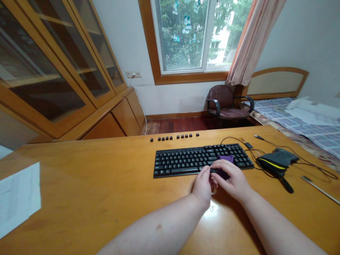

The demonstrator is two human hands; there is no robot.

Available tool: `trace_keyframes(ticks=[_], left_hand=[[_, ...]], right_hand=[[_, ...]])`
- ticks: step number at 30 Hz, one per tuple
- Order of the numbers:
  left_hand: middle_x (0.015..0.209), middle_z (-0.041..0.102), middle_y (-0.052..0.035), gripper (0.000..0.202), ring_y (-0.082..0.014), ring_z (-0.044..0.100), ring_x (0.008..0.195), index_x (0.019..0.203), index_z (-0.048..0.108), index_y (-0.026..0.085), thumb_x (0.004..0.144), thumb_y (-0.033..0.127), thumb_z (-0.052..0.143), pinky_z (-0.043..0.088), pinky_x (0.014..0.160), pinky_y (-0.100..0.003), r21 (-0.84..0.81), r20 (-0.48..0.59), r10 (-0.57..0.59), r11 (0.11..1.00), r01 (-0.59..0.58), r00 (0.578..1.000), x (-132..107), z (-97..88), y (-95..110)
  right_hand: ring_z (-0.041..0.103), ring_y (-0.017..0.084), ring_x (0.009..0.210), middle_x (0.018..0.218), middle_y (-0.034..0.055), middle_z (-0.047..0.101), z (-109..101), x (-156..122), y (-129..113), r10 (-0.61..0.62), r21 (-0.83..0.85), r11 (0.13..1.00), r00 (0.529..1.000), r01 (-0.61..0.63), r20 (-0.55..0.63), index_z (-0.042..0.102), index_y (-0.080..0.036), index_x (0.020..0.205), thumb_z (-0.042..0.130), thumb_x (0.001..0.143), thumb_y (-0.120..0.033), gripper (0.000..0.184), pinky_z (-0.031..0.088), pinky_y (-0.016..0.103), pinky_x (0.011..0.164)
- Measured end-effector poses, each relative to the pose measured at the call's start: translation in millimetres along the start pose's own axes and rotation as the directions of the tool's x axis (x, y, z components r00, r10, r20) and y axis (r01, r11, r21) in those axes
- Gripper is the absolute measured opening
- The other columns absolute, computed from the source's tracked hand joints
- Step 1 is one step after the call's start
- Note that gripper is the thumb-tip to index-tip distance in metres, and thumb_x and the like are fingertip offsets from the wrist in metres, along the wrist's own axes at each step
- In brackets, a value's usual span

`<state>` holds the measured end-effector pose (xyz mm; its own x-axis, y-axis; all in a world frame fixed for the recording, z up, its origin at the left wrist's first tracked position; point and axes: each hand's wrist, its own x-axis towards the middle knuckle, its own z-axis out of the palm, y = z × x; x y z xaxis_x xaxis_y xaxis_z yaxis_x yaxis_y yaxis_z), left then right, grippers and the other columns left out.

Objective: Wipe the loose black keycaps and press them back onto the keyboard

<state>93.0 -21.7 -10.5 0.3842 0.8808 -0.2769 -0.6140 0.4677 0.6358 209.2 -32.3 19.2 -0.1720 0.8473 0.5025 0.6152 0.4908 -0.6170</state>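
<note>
A black keyboard (196, 160) lies on the wooden desk (106, 184). A purple cloth (225, 158) rests on its right part, bunched under my right hand (233, 179), whose fingers are curled around the cloth and a small dark thing just in front of the keyboard. My left hand (203, 186) meets it from the left, its fingertips pinched together on the same small dark piece, which I cannot make out. A row of several loose black keycaps (174, 137) lies beyond the keyboard near the desk's far edge.
A dark pouch with a yellow stripe (277, 161) and black cables (297, 156) lie right of the keyboard, with a thin metal tool (320, 189) further right. White paper (18, 196) sits at the left edge. A chair (225, 102), bed and cabinets stand beyond.
</note>
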Motion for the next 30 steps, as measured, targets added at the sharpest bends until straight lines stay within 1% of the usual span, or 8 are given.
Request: trace_keyframes(ticks=[3,6,9,11,15,20,24,30], left_hand=[[0.053,0.035,0.0055,0.026,-0.0062,0.036,0.046,0.064,0.037,0.018,0.074,0.035,0.054,0.026,0.047,-0.021,-0.013,0.067,0.007,1.0,-0.006,0.998,-0.9,2.6,4.4],[0.056,0.036,0.0049,0.026,-0.0062,0.038,0.047,0.064,0.035,0.018,0.074,0.035,0.053,0.027,0.048,-0.021,-0.033,0.108,-0.03,0.999,0.034,0.994,-2.7,5.3,8.2],[0.056,0.035,0.005,0.026,-0.0061,0.037,0.046,0.067,0.035,0.018,0.074,0.035,0.054,0.028,0.049,-0.022,-0.066,0.152,-0.054,0.996,0.064,0.987,-4.6,6.7,9.2],[0.057,0.037,0.0048,0.025,-0.0059,0.037,0.047,0.067,0.036,0.018,0.075,0.034,0.054,0.029,0.049,-0.021,-0.073,0.179,-0.045,0.996,0.058,0.983,-5.0,6.5,8.5],[0.06,0.041,0.0043,0.024,-0.0061,0.039,0.046,0.075,0.043,0.017,0.077,0.038,0.055,0.03,0.049,-0.022,-0.067,0.179,-0.03,0.997,0.043,0.983,-3.5,4.9,5.6],[0.059,0.04,0.0049,0.029,-0.0061,0.039,0.046,0.078,0.046,0.017,0.074,0.044,0.058,0.03,0.047,-0.021,-0.048,0.117,-0.051,0.997,0.057,0.992,-1.7,3.2,4.2],[0.061,0.044,0.0038,0.028,-0.007,0.04,0.048,0.084,0.049,0.018,0.075,0.042,0.058,0.029,0.047,-0.02,-0.089,0.104,-0.033,0.995,0.042,0.994,-0.5,2.4,3.9],[0.06,0.043,0.0033,0.024,-0.0068,0.035,0.048,0.082,0.05,0.017,0.075,0.039,0.057,0.029,0.049,-0.021,-0.158,0.157,-0.071,0.983,0.095,0.985,-1.2,4.1,4.3]], right_hand=[[0.053,0.023,0.102,0.105,0.0091,0.058,2.4,-1.7,6.1,0.096,0.119,0.99,0.979,-0.075,-0.178,0.056,-0.023,0.091,0.041,0.082,-0.02,0.018,0.041,0.044,0.09],[0.053,0.023,0.104,0.108,0.01,0.057,7.5,0.4,8.5,0.293,0.258,0.943,0.896,-0.213,-0.334,0.054,-0.022,0.095,0.046,0.078,-0.019,0.019,0.042,0.044,0.09],[0.06,0.021,0.095,0.108,0.0103,0.06,10.9,4.7,4.6,0.463,0.452,0.839,0.835,-0.304,-0.297,0.052,-0.021,0.108,0.054,0.077,-0.025,0.032,0.048,0.039,0.084],[0.061,0.02,0.092,0.104,0.0095,0.063,10.7,6.2,1.0,0.51,0.493,0.801,0.818,-0.338,-0.267,0.06,-0.02,0.098,0.058,0.075,-0.029,0.024,0.049,0.037,0.082],[0.062,0.02,0.083,0.085,0.0061,0.066,7.4,4.3,-2.6,0.497,0.414,0.824,0.844,-0.386,-0.202,0.066,-0.02,0.074,0.065,0.071,-0.031,0.012,0.05,0.034,0.078],[0.058,0.015,0.052,0.066,0.002,0.061,3.4,3.7,-3.7,0.451,0.517,0.734,0.885,-0.441,0.115,0.065,-0.02,0.081,0.056,0.079,-0.037,0.02,0.05,0.029,0.049],[0.061,0.02,0.08,0.083,0.0052,0.061,3.1,5.7,-3.4,0.297,0.435,0.855,0.954,-0.283,0.038,0.069,-0.022,0.086,0.065,0.071,-0.033,0.019,0.052,0.033,0.069],[0.058,0.017,0.062,0.078,0.0034,0.057,12.3,0.7,-0.2,0.386,0.439,0.831,0.922,-0.342,-0.013,0.069,-0.023,0.073,0.072,0.062,-0.038,0.018,0.05,0.03,0.045]])
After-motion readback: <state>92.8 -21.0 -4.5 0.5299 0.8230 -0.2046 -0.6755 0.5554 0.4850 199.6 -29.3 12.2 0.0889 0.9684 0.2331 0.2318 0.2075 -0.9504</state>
